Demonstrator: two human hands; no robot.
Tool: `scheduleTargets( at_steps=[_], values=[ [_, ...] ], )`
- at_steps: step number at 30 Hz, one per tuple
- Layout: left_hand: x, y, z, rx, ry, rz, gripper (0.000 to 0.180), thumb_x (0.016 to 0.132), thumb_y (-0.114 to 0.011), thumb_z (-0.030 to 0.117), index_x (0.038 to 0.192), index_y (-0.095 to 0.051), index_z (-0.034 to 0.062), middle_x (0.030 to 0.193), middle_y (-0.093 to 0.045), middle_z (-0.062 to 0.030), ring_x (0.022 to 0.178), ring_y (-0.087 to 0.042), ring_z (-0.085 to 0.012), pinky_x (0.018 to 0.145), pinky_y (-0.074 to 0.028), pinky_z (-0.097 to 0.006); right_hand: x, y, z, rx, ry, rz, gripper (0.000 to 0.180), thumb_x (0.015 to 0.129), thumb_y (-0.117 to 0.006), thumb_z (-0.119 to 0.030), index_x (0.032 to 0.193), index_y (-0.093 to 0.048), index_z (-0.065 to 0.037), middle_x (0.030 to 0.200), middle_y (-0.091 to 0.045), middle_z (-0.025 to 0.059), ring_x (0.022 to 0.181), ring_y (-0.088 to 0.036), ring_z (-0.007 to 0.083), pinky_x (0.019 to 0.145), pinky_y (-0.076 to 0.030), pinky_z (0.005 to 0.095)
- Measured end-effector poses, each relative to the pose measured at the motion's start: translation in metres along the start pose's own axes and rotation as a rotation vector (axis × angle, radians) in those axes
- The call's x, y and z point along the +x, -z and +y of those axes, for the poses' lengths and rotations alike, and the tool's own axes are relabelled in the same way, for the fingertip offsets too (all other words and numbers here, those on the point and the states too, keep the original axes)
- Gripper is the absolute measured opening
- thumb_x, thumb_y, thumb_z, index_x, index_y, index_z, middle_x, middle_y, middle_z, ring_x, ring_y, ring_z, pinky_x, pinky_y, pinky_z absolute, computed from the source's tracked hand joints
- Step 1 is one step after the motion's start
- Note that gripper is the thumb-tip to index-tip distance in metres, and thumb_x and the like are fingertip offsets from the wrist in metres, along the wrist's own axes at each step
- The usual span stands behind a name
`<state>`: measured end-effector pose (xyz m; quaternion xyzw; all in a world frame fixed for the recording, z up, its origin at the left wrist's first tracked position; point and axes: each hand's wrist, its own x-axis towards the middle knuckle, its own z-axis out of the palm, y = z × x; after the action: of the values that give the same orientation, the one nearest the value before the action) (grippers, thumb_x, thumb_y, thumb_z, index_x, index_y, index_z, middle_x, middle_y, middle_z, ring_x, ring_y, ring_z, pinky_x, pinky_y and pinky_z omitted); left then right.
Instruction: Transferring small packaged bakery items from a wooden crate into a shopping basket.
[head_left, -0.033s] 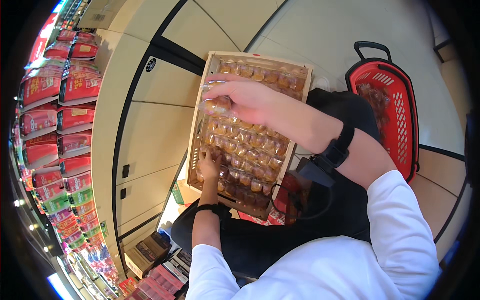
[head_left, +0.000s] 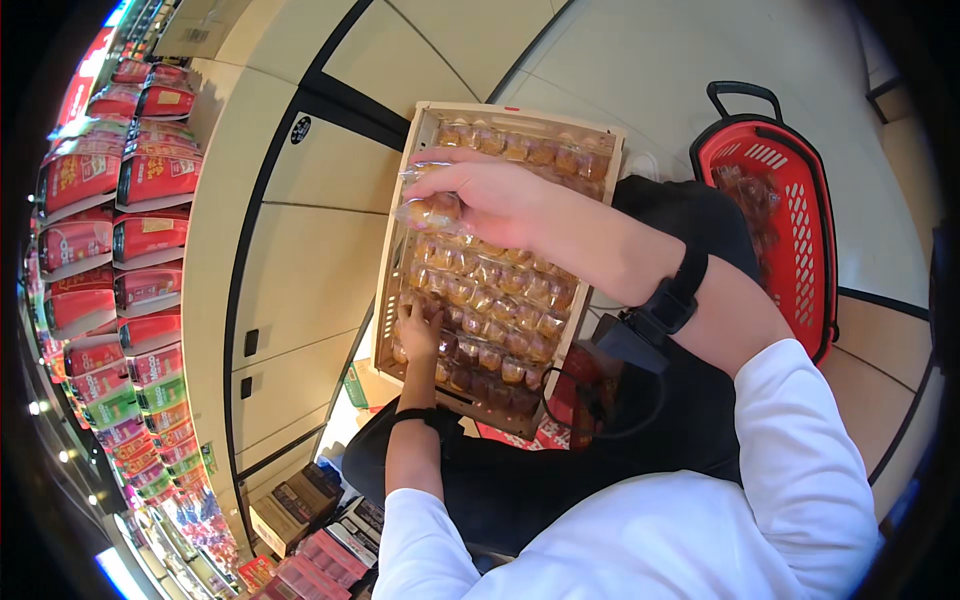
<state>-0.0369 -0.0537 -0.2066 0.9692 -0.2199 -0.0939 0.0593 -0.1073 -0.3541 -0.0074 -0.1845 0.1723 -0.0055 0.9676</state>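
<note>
A shallow cardboard tray [head_left: 520, 112] packed with several rows of clear-wrapped golden buns [head_left: 500, 290] rests on my lap. My right hand [head_left: 495, 200] hovers over the tray's upper left part and pinches one wrapped bun [head_left: 432, 213] lifted off the rows. My left hand [head_left: 418, 330] lies on the buns at the tray's lower left corner, fingers curled among the packets; whether it grips one is hidden. A black band with a small device [head_left: 668, 303] sits on my right wrist.
A red shopping basket [head_left: 800, 215] with a black handle stands on the tiled floor to my right, some wrapped goods inside. Shelves of red and green packets [head_left: 120, 250] run along my left. Cardboard boxes [head_left: 300, 510] sit on the floor near my left knee.
</note>
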Motion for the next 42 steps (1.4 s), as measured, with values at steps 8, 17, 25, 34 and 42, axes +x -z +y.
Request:
scheduleTargets(
  at_steps=[8, 17, 25, 34, 42],
  values=[
    [0.005, 0.004, -0.007, 0.134, -0.195, 0.021, 0.049, 0.075, -0.072, 0.029, 0.119, -0.055, 0.0149, 0.108, -0.055, -0.0190, 0.097, -0.056, -0.0357, 0.078, -0.047, -0.045, 0.000, 0.005, 0.008, -0.122, -0.046, 0.012, 0.043, 0.077, -0.064, 0.003, 0.117, -0.048, -0.001, 0.097, -0.060, 0.0093, 0.080, -0.062, 0.0160, 0.074, -0.054, 0.0355],
    [0.016, 0.130, 0.072, -1.250, 0.285, -0.463, 0.060, 0.091, -0.050, 0.048, 0.133, -0.040, 0.0053, 0.112, -0.054, -0.0127, 0.099, -0.057, -0.0241, 0.076, -0.049, -0.037, 0.000, 0.015, 0.040, -0.427, -0.153, 0.204, 0.030, 0.082, -0.061, -0.013, 0.112, -0.056, -0.008, 0.107, -0.055, 0.0039, 0.098, -0.054, 0.0169, 0.079, -0.047, 0.0378],
    [-0.020, 0.156, 0.105, -1.416, 0.206, -0.623, 0.032, 0.090, -0.059, 0.023, 0.116, -0.048, 0.0066, 0.102, -0.060, -0.0069, 0.086, -0.061, -0.0212, 0.072, -0.050, -0.031, 0.008, 0.027, 0.070, -0.495, -0.120, 0.127, 0.033, 0.082, -0.062, -0.011, 0.114, -0.054, -0.006, 0.101, -0.058, 0.0066, 0.092, -0.056, 0.0167, 0.078, -0.045, 0.0306],
    [-0.031, 0.143, 0.087, -1.507, 0.079, -0.519, 0.030, 0.073, -0.060, -0.012, 0.087, -0.043, 0.0089, 0.106, -0.061, -0.0130, 0.097, -0.060, -0.0236, 0.071, -0.051, -0.029, 0.009, 0.024, 0.047, -0.478, -0.160, 0.212, 0.027, 0.082, -0.061, -0.012, 0.109, -0.056, -0.007, 0.100, -0.058, 0.0040, 0.087, -0.057, 0.0157, 0.078, -0.046, 0.0282],
    [-0.009, 0.134, 0.061, -1.528, 0.193, -0.535, 0.029, 0.078, -0.061, -0.006, 0.079, -0.040, 0.0125, 0.101, -0.061, -0.0125, 0.091, -0.063, -0.0234, 0.064, -0.051, -0.029, 0.010, 0.020, 0.050, -0.447, -0.172, 0.222, 0.018, 0.080, -0.062, -0.011, 0.097, -0.057, -0.010, 0.086, -0.058, 0.0013, 0.069, -0.057, 0.0128, 0.063, -0.047, 0.0269]
  ],
)
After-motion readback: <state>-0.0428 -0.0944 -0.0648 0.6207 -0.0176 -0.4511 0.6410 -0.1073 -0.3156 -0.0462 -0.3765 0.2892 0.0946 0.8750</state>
